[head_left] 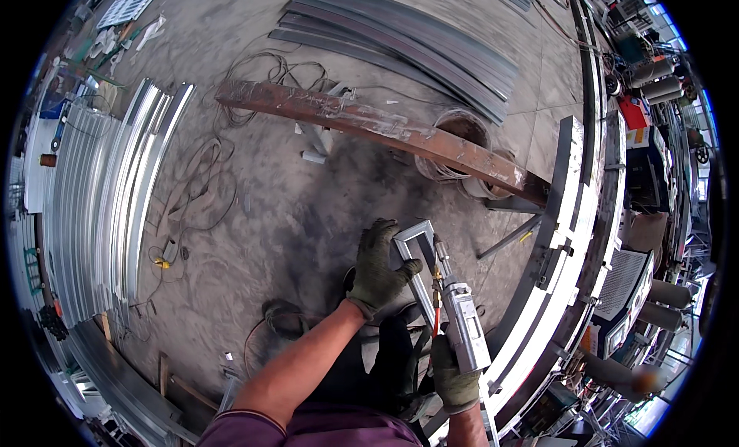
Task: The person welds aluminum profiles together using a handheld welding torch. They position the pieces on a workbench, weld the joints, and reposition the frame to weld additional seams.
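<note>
My left hand (377,274), in a dark green work glove, grips the side of a narrow rectangular metal frame (423,294), with its thumb over the near bar. The frame's far corner points away from me and its lower end passes behind my knees and the tool. In my right hand (453,376), gloved the same way, is a boxy silver welding gun (463,324). Its slim nozzle points forward along the frame's right bar, close beside it. A red hose and a brass fitting run along the gun's left side. The right fingers are partly hidden beneath the gun's body.
A rusty steel beam (369,123) crosses ahead on a support, with buckets (462,127) under it. Grey metal strips (400,39) lie farther off. Shiny profiles (115,185) are stacked at left. Long metal rails (550,247) and machines line the right. Cables (200,185) trail on the floor.
</note>
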Available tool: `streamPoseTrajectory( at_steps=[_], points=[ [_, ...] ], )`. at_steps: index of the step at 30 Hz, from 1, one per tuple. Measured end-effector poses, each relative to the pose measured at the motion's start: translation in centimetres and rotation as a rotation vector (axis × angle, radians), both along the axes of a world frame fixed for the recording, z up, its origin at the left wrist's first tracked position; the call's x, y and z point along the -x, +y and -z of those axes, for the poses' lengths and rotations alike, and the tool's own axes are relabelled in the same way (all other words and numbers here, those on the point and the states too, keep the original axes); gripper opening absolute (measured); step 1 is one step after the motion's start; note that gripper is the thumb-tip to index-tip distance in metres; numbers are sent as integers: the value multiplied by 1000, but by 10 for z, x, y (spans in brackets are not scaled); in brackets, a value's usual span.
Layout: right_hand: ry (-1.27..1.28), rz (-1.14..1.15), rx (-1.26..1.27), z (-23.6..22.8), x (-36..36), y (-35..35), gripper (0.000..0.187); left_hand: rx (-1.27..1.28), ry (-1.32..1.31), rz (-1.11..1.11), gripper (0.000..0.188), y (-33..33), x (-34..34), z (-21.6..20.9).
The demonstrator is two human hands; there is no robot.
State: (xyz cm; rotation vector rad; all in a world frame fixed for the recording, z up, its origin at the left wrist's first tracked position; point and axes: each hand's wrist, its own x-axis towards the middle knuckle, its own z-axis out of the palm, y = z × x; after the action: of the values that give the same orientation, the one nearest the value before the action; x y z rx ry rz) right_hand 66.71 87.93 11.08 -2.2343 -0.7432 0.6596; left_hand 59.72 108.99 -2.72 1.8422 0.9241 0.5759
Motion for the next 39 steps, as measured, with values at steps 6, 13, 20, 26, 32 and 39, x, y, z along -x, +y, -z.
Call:
streamPoseTrajectory(
  at_steps=[6,13,20,26,32,39],
  points=[
    [52,41,-31,-13,-3,12,16,2,-27,-124,100,3,10,-3],
    [151,71,-5,-10,-5,4,23,-20,202,41,97,7,-4,-13],
    [-1,36,-43,-11,-4,17,23,-64,124,-23,76,-1,-13,-3],
    [15,71,-96,-26,-3,31,18,-119,161,-20,75,4,-10,-2],
    [0,83,-223,-18,-7,34,16,-112,307,28,79,13,-13,-16],
    [-18,56,-130,-14,4,28,29,-127,281,89,86,18,-13,-13]
  ],
)
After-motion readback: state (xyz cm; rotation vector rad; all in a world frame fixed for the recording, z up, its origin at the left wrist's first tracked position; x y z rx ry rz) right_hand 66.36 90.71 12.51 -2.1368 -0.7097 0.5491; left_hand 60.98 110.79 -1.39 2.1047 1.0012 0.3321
